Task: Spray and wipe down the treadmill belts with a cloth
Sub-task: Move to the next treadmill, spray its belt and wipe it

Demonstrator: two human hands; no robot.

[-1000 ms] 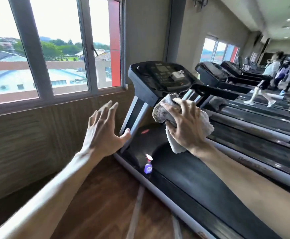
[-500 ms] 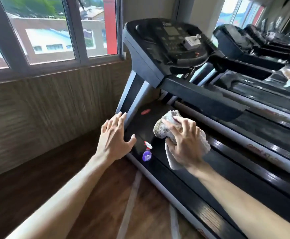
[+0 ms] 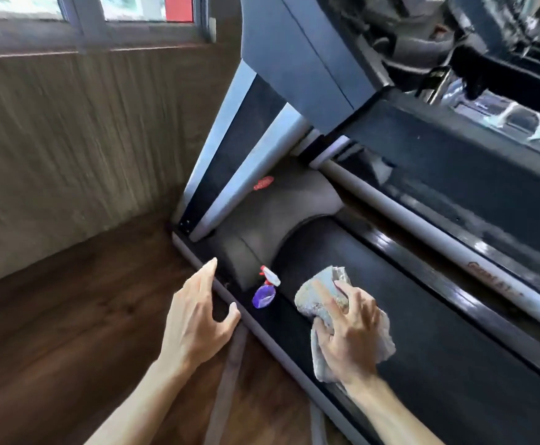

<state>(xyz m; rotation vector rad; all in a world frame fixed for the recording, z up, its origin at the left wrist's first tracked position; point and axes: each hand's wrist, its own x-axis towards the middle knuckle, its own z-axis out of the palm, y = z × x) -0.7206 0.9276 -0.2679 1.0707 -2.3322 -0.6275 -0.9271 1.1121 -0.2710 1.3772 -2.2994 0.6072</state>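
Note:
A small purple spray bottle [image 3: 264,293] with a red and white trigger stands on the left side rail of the nearest treadmill, beside the black belt [image 3: 422,332]. My left hand [image 3: 198,319] hovers just left of the bottle with fingers spread and holds nothing. My right hand [image 3: 349,335] grips a crumpled grey-white cloth [image 3: 318,293] low over the front part of the belt; whether the cloth touches the belt is unclear.
The treadmill's upright posts [image 3: 230,149] and console arm [image 3: 307,59] rise ahead. A grey side rail [image 3: 422,226] and a second treadmill lie to the right. Wood floor [image 3: 69,316] and a panelled wall [image 3: 85,139] under windows lie to the left.
Both hands have dropped toward the treadmill deck as the view tilted down. The left hand has come closer to the spray bottle, and the cloth has come down near the belt.

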